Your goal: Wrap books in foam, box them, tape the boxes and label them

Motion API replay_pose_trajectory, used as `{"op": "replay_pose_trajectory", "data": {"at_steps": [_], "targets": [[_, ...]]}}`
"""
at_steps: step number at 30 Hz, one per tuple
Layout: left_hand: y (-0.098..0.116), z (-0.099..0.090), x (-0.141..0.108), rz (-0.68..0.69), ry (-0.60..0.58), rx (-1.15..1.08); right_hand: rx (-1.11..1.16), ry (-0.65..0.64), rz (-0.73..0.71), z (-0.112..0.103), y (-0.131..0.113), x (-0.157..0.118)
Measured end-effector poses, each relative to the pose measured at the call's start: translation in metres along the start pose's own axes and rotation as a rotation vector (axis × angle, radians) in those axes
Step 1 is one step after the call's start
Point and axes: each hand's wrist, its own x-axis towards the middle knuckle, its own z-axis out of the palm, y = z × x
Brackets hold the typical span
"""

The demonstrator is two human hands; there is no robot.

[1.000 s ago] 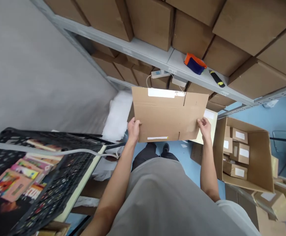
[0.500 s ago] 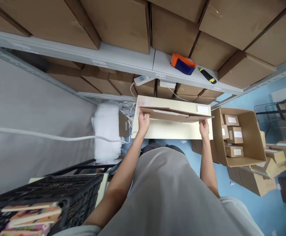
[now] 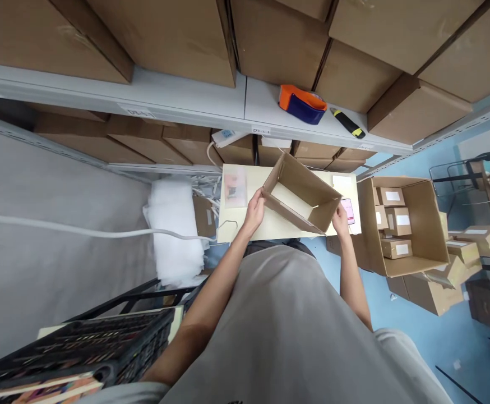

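Observation:
A cardboard box (image 3: 308, 182), opened into a tilted four-sided frame, is held above the cream tabletop (image 3: 245, 224). The pale surface showing through its middle looks like the tabletop. My left hand (image 3: 254, 213) grips its left corner, with the fingertips partly hidden by the cardboard. At the lower right corner my right hand (image 3: 341, 220) pinches the edge. A phone with a pink screen (image 3: 347, 211) lies just beyond my right hand. To the left, a clear plastic item with pinkish marks (image 3: 235, 188) lies flat on the table.
An orange and blue tape dispenser (image 3: 303, 104) and a black and yellow cutter (image 3: 348, 123) lie on the shelf ahead. A large carton (image 3: 421, 224) with small labelled boxes stands right. White wrap (image 3: 173, 230), a hanging cable (image 3: 102, 224) and a black crate (image 3: 131, 342) are left.
The cardboard was nearly flat between my hands and now stands opened into a box shape, turned at an angle. The phone and the clear plastic item have come into view.

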Motion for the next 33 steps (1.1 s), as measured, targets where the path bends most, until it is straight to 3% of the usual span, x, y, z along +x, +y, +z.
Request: {"op": "replay_pose_trajectory", "data": {"at_steps": [3,6,10,14,18,23,28,33], "targets": [[0.009,0.007,-0.012,-0.093,-0.012,-0.011,0.057,-0.049,0.005,-0.009,-0.009,0.007],[0.029,0.008,-0.020,-0.126,0.070,0.039,0.123,-0.030,0.061,-0.026,-0.016,0.001],[0.066,0.014,-0.017,0.022,0.157,0.280,0.034,-0.005,0.108,-0.043,-0.030,-0.023],[0.088,0.026,-0.004,0.096,0.181,0.534,-0.147,0.008,0.043,-0.043,-0.044,-0.038],[0.091,0.034,-0.001,0.115,0.230,0.631,-0.237,0.033,-0.028,-0.039,-0.046,-0.031],[0.097,0.044,-0.019,0.146,0.287,0.657,-0.290,0.012,-0.114,-0.047,-0.048,-0.005],[0.103,0.054,-0.036,0.167,0.278,0.722,-0.380,-0.043,-0.238,-0.053,-0.057,0.015],[0.094,0.051,-0.044,0.203,0.211,0.774,-0.497,-0.164,-0.275,-0.044,-0.057,0.019]]}}
